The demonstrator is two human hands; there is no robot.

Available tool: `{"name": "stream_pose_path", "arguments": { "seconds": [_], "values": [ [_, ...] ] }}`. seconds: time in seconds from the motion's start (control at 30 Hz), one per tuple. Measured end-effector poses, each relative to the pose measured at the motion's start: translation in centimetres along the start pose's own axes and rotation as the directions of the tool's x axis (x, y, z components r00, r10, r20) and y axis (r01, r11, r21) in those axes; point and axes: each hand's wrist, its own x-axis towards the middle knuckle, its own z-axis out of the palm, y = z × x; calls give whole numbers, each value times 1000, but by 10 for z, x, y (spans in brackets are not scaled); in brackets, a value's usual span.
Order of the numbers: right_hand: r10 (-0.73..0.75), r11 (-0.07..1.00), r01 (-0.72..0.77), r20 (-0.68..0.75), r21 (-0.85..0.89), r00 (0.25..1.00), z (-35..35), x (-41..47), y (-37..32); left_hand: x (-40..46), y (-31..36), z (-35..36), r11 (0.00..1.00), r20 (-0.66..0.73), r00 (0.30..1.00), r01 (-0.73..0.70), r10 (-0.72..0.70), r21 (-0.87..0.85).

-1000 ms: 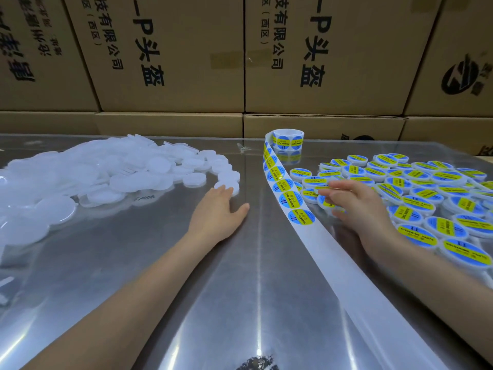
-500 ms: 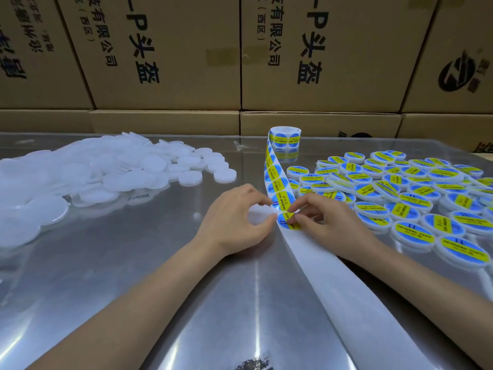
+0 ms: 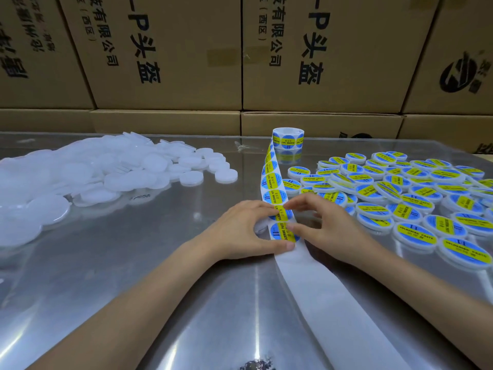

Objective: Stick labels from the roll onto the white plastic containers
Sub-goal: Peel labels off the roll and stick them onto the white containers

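A roll of blue-and-yellow round labels [image 3: 288,139] stands at the back of the table, and its strip [image 3: 272,180] runs toward me. My left hand [image 3: 240,231] holds a white plastic container [image 3: 260,227] under the strip, thumb on the backing. My right hand [image 3: 324,228] pinches the label [image 3: 282,232] at the strip's near end, over the container. A heap of plain white containers [image 3: 106,172] lies to the left. Labelled containers [image 3: 400,193] spread out on the right.
Bare white backing paper [image 3: 328,305] trails from my hands to the near edge of the shiny metal table [image 3: 149,263]. Stacked cardboard boxes [image 3: 173,54] wall off the back.
My left hand took a white container from the pile and brought it to the strip. My right hand left the labelled containers and now pinches the end label.
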Motion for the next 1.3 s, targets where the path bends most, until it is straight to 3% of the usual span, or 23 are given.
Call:
{"name": "stream_pose_path", "arguments": {
  "seconds": [0.23, 0.4, 0.57, 0.8, 0.9, 1.07, 1.2, 1.3],
  "values": [
    [8, 999, -6, 53, -47, 999, 3, 1, 3, 1, 3, -3, 994, 15, 999, -31, 33, -108],
    [26, 995, -18, 77, -103, 997, 4, 2, 4, 2, 5, -4, 997, 69, 998, 19, -13, -77],
    [7, 987, -2, 26, -163, 1000, 5, 2, 4, 2, 5, -3, 993, 61, 995, 79, -74, -91],
    [-149, 958, 119, -98, -261, 984, 4, -1, -1, 3, 7, -1, 996, 3, 997, 71, -71, -60],
    [-166, 984, 151, -163, -99, 973, 3, -2, -7, 2, 7, -3, 996, 44, 997, 59, -56, -67],
    [113, 928, -17, -237, 373, 965, -4, -1, -18, 0, 6, -5, 997, 77, 996, 47, -41, -69],
    [233, 838, -55, -265, 542, 936, -9, 0, -21, -1, 2, -6, 989, 93, 991, 103, -94, -101],
    [283, 795, -107, -210, 596, 936, -9, 0, -25, -1, -2, -9, 991, 26, 991, 126, -128, 41]
  ]
}}
